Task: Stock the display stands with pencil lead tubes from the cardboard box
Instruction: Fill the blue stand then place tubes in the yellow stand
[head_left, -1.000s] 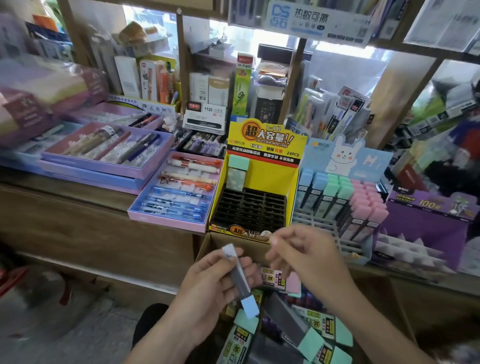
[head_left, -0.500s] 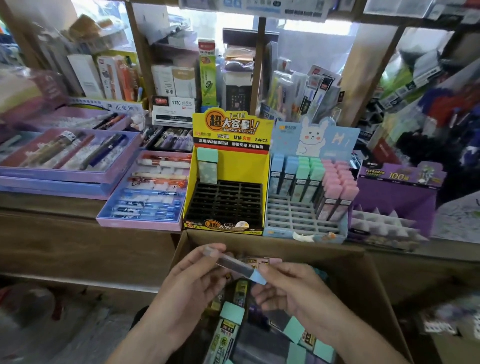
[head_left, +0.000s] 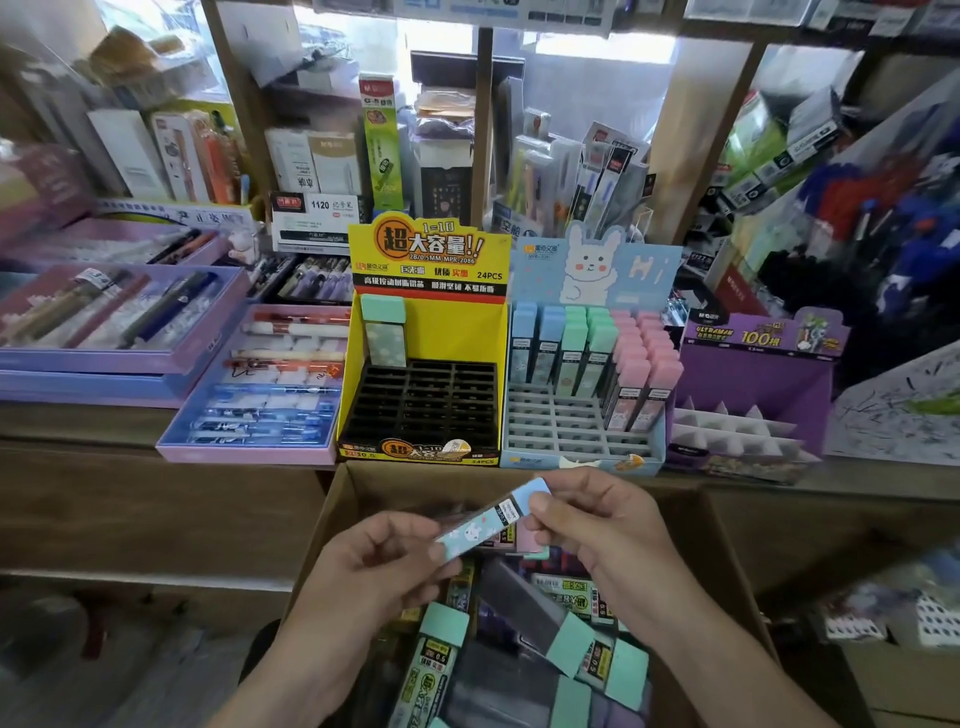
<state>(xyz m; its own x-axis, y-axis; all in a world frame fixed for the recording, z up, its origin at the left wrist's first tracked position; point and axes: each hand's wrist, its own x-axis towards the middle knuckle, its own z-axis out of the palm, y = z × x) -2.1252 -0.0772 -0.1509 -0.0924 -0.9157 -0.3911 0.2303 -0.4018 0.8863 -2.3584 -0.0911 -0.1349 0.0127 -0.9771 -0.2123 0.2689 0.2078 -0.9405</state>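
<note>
Two hands, the left hand (head_left: 374, 561) and the right hand (head_left: 597, 535), pinch opposite ends of a pale blue bunny-print lead tube (head_left: 488, 519) marked "2B 0.5", lower centre, above the open brown cardboard box (head_left: 363, 483). Behind stands the yellow cardboard display stand (head_left: 426, 270) reading "24PCS".

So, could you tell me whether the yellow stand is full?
Nearly empty: the yellow stand holds just a mint-capped tube at back left; other black slots show bare.

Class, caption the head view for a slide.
Left hand and right hand hold a blue lead tube above the cardboard box, near the blue stand.
</note>
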